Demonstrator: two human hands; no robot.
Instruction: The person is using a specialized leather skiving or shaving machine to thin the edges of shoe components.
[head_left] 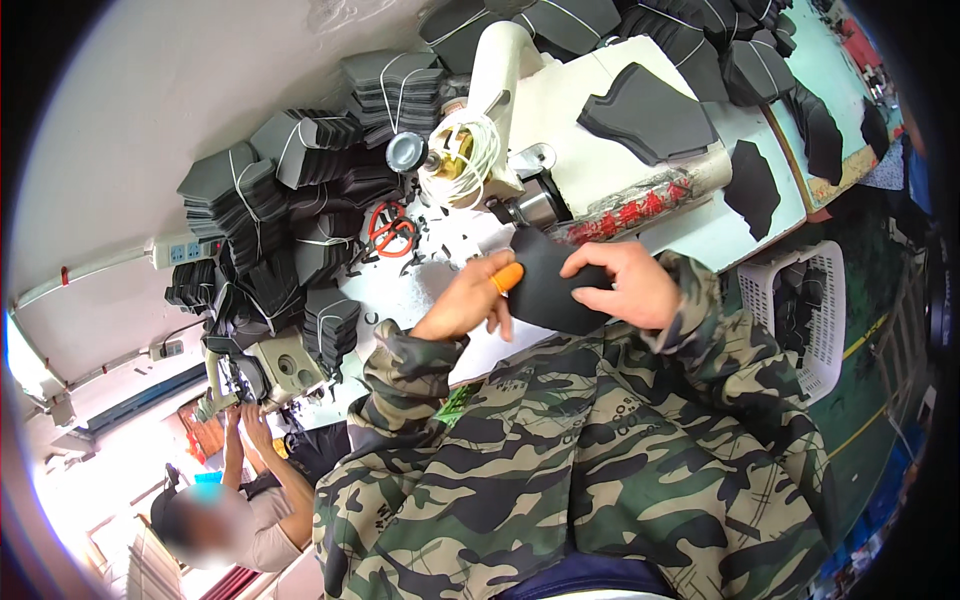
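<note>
Head: white basket (826,330) w/ dark pieces (795,300), prob. fabric.

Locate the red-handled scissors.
Head view, upper left of centre: the red-handled scissors lie on the white table, between the bundled black pieces and the white cord coil, beyond the left hand.
</note>
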